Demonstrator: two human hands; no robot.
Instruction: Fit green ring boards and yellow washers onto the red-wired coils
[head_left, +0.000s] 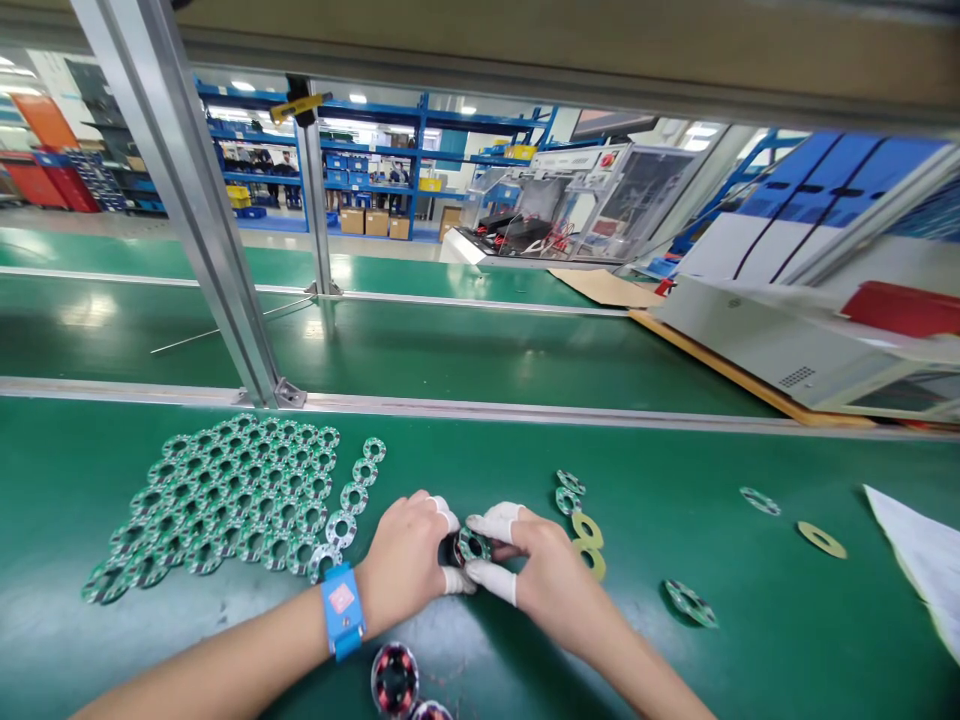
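1. A green worktop (660,470) spreads beneath and around both hands.
2. An aluminium profile post (202,210) stands beyond the left hand, off to its left, its foot bracketed to a metal rail.
3. A pale grey metal cabinet (750,325) sits well beyond the right hand, to its right.
4. A close-packed block of ring-shaped circuit boards (259,490) lies left of the left hand, with a loose column of five more between the block and that hand.
5. The left hand (405,550), finger cots on thumb and forefinger, is closed to a narrow pinch on the near left of the work.
6. The right hand (534,550), likewise capped in white, pinches the same work from the right, thumb and forefinger slightly parted around it.
7. A white paper sheet (919,570) lies far right of the right hand.
8. A blue wrist strap (343,612) circles the left wrist.
9. Two copper-wound stators (381,680) sit nearer the wearer than the left hand, one cut off below.
10. Two overlapping yellow rings (597,538) lie just right of the right hand.
11. Between the fingertips of both hands is a green ring board (475,544), against a dark part mostly hidden by the left fingers.
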